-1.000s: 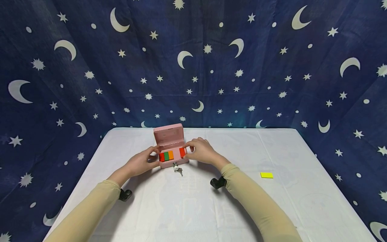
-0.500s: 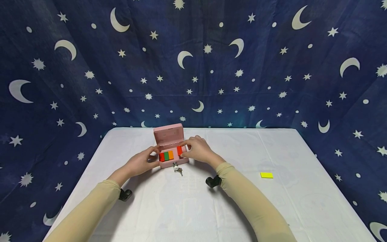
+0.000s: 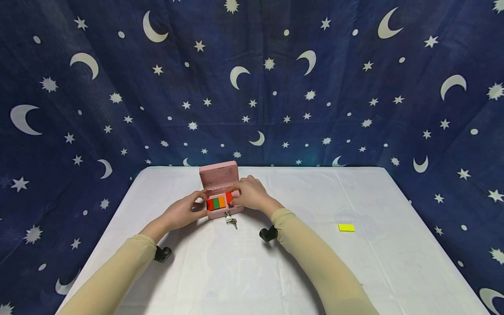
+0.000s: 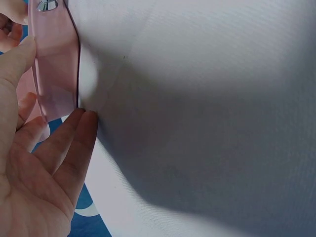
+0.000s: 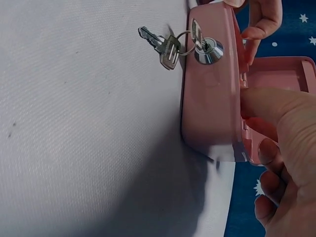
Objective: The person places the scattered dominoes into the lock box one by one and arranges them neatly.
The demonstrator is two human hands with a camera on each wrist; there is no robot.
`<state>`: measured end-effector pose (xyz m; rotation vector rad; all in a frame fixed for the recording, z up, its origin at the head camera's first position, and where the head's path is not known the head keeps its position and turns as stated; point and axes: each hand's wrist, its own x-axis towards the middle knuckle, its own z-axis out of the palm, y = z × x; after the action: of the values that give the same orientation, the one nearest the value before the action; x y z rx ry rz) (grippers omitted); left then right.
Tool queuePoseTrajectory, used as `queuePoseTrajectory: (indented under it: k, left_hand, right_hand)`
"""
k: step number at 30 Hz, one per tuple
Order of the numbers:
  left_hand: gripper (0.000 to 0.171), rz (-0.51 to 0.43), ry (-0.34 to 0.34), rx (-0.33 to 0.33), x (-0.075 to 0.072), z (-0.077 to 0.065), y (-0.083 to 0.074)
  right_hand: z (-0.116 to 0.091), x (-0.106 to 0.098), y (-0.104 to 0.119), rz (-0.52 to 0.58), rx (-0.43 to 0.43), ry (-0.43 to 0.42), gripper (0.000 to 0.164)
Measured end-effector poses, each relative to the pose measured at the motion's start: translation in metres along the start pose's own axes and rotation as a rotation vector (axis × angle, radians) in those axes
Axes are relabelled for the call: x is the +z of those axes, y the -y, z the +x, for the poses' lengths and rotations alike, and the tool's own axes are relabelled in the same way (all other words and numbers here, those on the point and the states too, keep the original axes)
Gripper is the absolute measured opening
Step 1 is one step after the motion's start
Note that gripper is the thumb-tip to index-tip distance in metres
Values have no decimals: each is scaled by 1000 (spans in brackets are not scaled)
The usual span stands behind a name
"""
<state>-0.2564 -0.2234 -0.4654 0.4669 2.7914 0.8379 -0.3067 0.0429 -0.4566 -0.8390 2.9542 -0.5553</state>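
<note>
A pink cash box (image 3: 215, 214) stands on the white-covered table with its lid tipped up at the back. Side by side in its left half lie a red block (image 3: 210, 204), a green block (image 3: 216, 203) and an orange block (image 3: 222, 201). My left hand (image 3: 183, 212) grips the left end of the box, thumb at the front rim. Over the right half, my right hand (image 3: 253, 193) pinches a second red block (image 3: 229, 197), just right of the orange one. In the right wrist view, my thumb reaches over the front rim; the block is mostly hidden there.
Keys on a ring (image 5: 170, 52) hang from the lock on the box's front. A flat yellow block (image 3: 346, 228) lies apart on the right of the table. Behind the table hangs a dark blue cloth (image 3: 275, 131) with moons and stars.
My right hand has moved left with the red block, from the box's right end to close beside the orange block. My left hand has kept its place on the box.
</note>
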Motion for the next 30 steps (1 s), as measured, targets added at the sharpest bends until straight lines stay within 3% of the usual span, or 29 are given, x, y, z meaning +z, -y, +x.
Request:
queuePoseTrajectory:
  k: [15, 30]
  left_hand:
    - [54, -13, 5, 1, -1, -1, 0]
    - [51, -8, 3, 3, -1, 1, 0]
  right_hand:
    - [12, 11, 8, -104, -1, 36, 38]
    - [17, 10, 10, -139, 7, 68, 36]
